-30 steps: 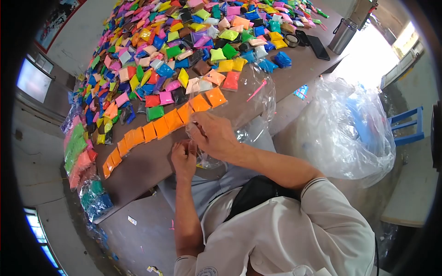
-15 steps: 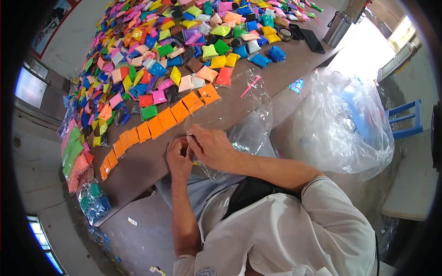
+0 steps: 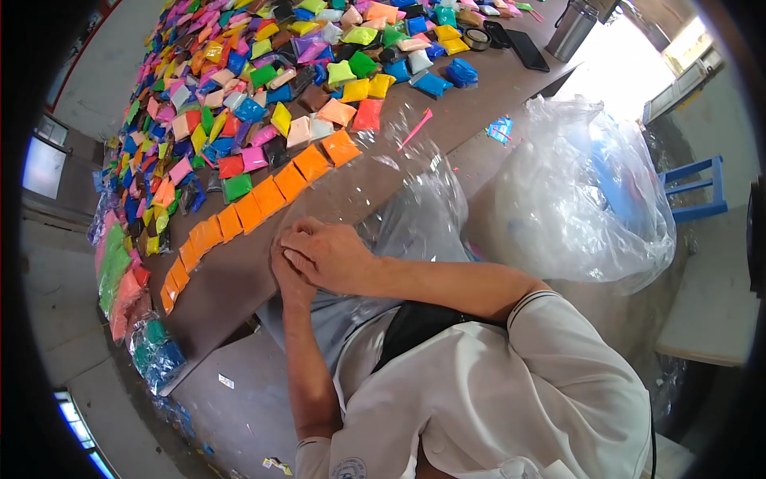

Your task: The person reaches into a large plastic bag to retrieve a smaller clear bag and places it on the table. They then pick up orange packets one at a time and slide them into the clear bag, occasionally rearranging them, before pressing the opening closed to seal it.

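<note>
My left hand (image 3: 292, 275) is closed at the near edge of the table, its fingers bent under my right hand (image 3: 335, 257). Both hands pinch the edge of a clear plastic bag (image 3: 427, 203), which spreads out to the right over the table edge and my lap. Exactly how the fingertips grip the film is hidden. Just beyond the hands runs a curved row of flat orange packets (image 3: 269, 195), laid side by side on the brown table (image 3: 231, 275). A pink plastic strip (image 3: 416, 130) lies by the bag's far end.
A large heap of small coloured packets (image 3: 263, 76) covers the far table. At the back right are a phone (image 3: 527, 51), a roll of tape (image 3: 477, 39) and a steel flask (image 3: 571, 32). A big clear sack (image 3: 586, 207) stands right, before a blue stool (image 3: 694, 190).
The view has shifted slightly, moving the scene left and up. My right hand has come down over my left, and the fingers are now pressed together on the bag's edge.
</note>
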The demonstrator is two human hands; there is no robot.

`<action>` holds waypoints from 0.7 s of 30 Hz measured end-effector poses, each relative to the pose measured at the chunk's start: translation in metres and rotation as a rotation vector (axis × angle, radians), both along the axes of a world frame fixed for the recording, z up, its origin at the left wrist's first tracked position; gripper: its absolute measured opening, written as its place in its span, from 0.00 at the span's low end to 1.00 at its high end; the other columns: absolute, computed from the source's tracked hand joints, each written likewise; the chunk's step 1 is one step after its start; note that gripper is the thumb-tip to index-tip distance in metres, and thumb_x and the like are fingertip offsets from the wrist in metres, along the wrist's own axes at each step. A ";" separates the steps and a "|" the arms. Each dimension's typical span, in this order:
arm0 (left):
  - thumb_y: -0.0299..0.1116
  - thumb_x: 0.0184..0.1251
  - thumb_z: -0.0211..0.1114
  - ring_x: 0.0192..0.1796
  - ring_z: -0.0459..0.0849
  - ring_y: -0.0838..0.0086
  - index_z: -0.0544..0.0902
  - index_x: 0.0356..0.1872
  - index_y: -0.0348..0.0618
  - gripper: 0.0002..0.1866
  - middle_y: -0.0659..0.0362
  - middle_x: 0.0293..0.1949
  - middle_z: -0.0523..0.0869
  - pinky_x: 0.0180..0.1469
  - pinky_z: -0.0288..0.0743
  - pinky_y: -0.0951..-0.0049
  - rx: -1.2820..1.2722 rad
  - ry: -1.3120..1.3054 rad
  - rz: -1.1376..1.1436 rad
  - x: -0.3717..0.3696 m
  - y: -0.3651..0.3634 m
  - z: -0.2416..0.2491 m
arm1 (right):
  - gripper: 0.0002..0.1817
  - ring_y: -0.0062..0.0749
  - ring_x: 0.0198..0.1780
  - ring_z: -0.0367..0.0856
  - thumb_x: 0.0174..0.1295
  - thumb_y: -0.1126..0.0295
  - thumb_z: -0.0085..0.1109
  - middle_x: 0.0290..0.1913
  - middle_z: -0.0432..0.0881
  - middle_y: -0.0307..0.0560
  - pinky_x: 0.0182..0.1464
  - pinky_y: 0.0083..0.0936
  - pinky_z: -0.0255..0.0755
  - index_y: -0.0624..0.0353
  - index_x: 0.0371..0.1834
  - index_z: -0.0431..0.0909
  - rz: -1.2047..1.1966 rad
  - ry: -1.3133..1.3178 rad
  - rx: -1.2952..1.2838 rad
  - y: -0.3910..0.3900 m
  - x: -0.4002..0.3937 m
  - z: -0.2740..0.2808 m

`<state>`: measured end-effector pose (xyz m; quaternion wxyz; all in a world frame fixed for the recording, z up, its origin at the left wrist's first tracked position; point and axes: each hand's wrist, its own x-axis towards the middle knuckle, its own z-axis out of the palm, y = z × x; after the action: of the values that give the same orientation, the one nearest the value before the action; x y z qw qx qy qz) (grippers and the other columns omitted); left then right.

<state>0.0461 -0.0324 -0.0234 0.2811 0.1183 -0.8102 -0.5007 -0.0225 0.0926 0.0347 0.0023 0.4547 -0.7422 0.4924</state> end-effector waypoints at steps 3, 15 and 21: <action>0.44 0.65 0.59 0.44 0.77 0.51 0.78 0.40 0.37 0.17 0.49 0.39 0.80 0.48 0.70 0.58 -0.069 0.039 -0.007 0.000 0.000 -0.006 | 0.15 0.48 0.45 0.80 0.60 0.67 0.58 0.41 0.79 0.48 0.47 0.39 0.74 0.56 0.50 0.75 0.019 -0.008 -0.042 0.001 0.004 -0.002; 0.36 0.76 0.43 0.37 0.77 0.56 0.79 0.24 0.38 0.22 0.53 0.28 0.81 0.45 0.69 0.60 -0.212 -0.062 0.099 -0.001 0.013 0.016 | 0.15 0.43 0.37 0.83 0.57 0.64 0.64 0.34 0.83 0.49 0.43 0.39 0.74 0.59 0.46 0.79 -0.066 0.135 0.444 0.134 -0.063 -0.003; 0.36 0.77 0.47 0.36 0.78 0.63 0.78 0.24 0.36 0.21 0.55 0.29 0.81 0.44 0.70 0.65 -0.371 -0.035 0.111 -0.003 0.012 0.015 | 0.12 0.34 0.30 0.82 0.51 0.66 0.69 0.27 0.82 0.44 0.35 0.32 0.74 0.58 0.36 0.80 0.107 -0.171 0.566 0.164 -0.076 0.018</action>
<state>0.0431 -0.0206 -0.0081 0.3110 0.1175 -0.8856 -0.3244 -0.0982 0.2570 0.0522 -0.2129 0.4325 -0.8224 0.3020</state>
